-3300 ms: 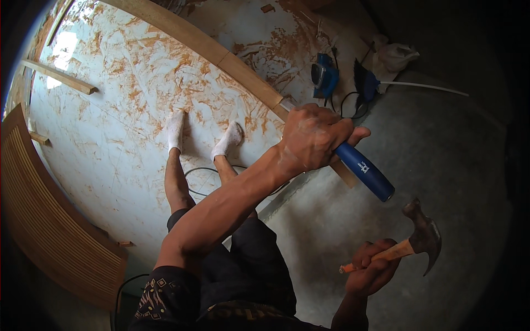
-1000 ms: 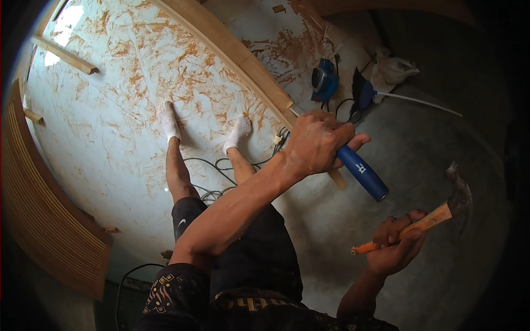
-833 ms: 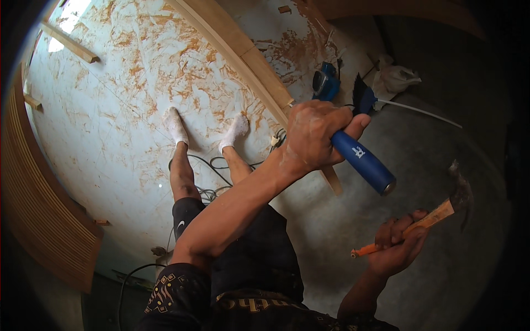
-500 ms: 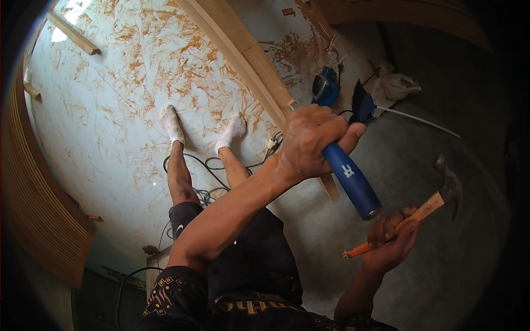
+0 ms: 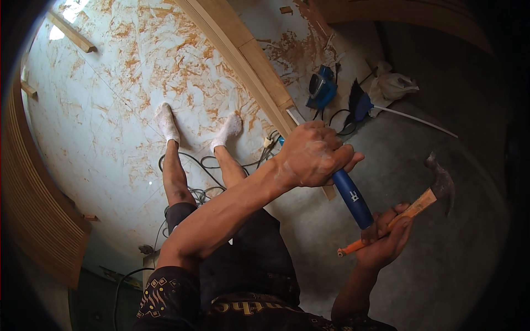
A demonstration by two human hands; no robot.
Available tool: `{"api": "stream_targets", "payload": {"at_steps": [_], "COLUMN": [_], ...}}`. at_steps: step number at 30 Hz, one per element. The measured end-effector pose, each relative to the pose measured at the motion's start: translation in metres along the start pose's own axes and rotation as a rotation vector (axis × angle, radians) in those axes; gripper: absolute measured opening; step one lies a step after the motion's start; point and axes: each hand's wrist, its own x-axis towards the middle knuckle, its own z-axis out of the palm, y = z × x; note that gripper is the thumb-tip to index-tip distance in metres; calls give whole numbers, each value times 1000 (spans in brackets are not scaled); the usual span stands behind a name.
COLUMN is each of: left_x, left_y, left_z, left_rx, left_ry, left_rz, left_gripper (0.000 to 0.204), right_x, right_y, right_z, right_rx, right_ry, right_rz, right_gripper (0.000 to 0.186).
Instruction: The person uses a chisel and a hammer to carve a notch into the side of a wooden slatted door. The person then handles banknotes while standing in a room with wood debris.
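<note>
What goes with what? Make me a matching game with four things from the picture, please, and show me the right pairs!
Things:
1. hammer
2. socks
3. chisel
4. blue machine

Matches:
A. held in the left grip
B. lying near the broom
C. held in the right grip
D. whitish

Right pairs: 1-C, 2-D, 3-A, 4-B

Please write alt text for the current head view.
A person's left hand grips a blue-handled chisel, its blade at a wooden beam, while the right hand holds a claw hammer. White-socked feet stand on a debris-strewn floor.
</note>
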Motion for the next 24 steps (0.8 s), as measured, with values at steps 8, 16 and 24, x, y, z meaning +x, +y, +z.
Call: {"api": "stream_targets", "payload": {"at_steps": [8,16,24], "left_x": [-1,-3,-2], "left_y": [-5,-4,-4], "left_z": [2,3,2], "left_rx": [44,53,39], "left_ry": [30,31,3], "left_rz": [9,1,-32], "left_gripper": [45,46,45], "right_x": [1,2,2], "right_y": [1,2,0], "right_z": [1,1,3], "right_rx": [13,31,-37], "right_ry": [-20,-30,-26], "right_rz": [7,7,-25], "right_gripper": [37,37,43]}}
